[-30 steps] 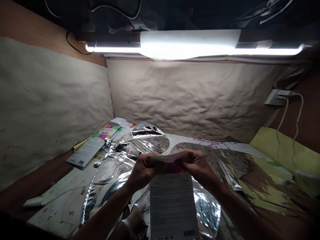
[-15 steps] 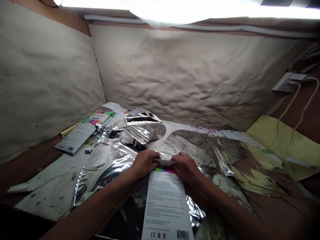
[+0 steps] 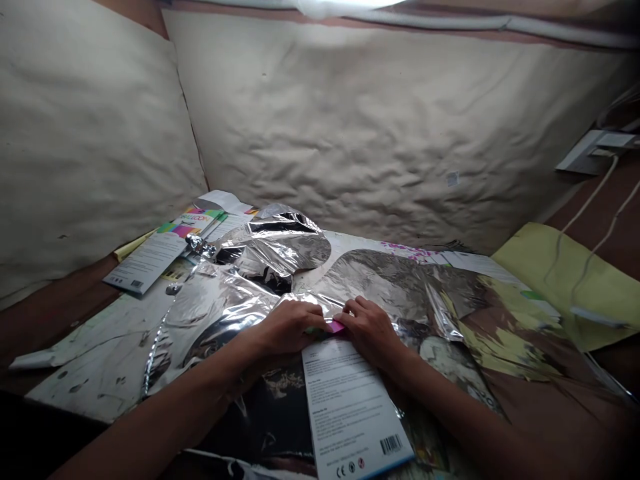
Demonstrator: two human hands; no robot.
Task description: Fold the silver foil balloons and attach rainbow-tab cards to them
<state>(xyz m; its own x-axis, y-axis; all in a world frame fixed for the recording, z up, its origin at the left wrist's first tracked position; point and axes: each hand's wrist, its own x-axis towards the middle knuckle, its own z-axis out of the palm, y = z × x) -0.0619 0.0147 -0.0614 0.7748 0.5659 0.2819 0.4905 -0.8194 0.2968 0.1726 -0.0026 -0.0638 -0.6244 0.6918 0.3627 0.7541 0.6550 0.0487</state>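
A white printed card packet (image 3: 353, 407) with a barcode lies in front of me, its far end coloured pink and green. My left hand (image 3: 295, 325) grips the left corner of that far end with bent fingers. Opposite it, my right hand (image 3: 367, 330) pinches the right corner, thumb near the pink strip. Under and beyond the packet spread silver foil sheets (image 3: 225, 297), shiny and creased. Whether the packet's end is folded over or sealed is hidden by my fingers.
Similar printed packets (image 3: 150, 263) lie at the left back. Another foil piece (image 3: 295, 247) rests near the back wall (image 3: 350, 133). Yellow paper (image 3: 565, 287) is at the right, below white cables (image 3: 595, 200) and a socket box (image 3: 595, 150).
The packet's near end has swung right and come more fully into view. Its upright white flap at the far end no longer shows; my fingers press there. The view has tilted down slightly.
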